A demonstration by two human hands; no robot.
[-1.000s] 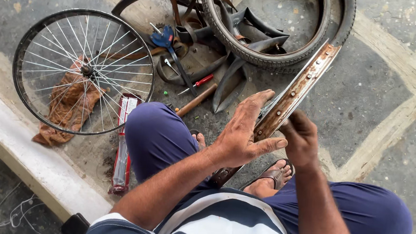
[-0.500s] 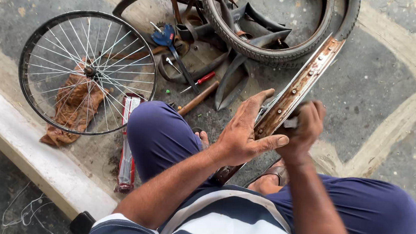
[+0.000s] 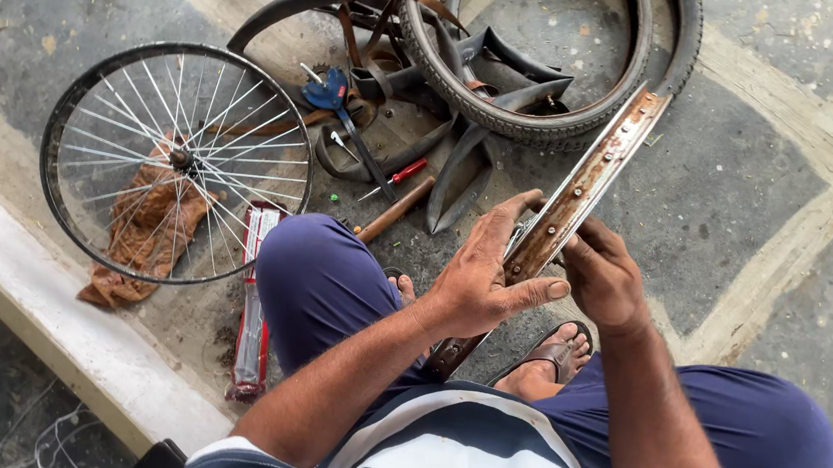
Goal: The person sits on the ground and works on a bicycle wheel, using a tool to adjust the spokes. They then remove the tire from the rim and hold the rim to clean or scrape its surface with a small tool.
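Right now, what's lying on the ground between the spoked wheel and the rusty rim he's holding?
In the head view, between the spoked wheel and the rusty rim lie a red-handled screwdriver, a wooden-handled tool and blue-handled pliers.

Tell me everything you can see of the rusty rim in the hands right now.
The rusty bicycle rim is a bare metal hoop, brown with rust, with a row of spoke holes and no spokes or tyre. It stands tilted on edge, running from the tyre on the floor down between the person's knees. The left hand clasps it from one side, and the right hand from the other.
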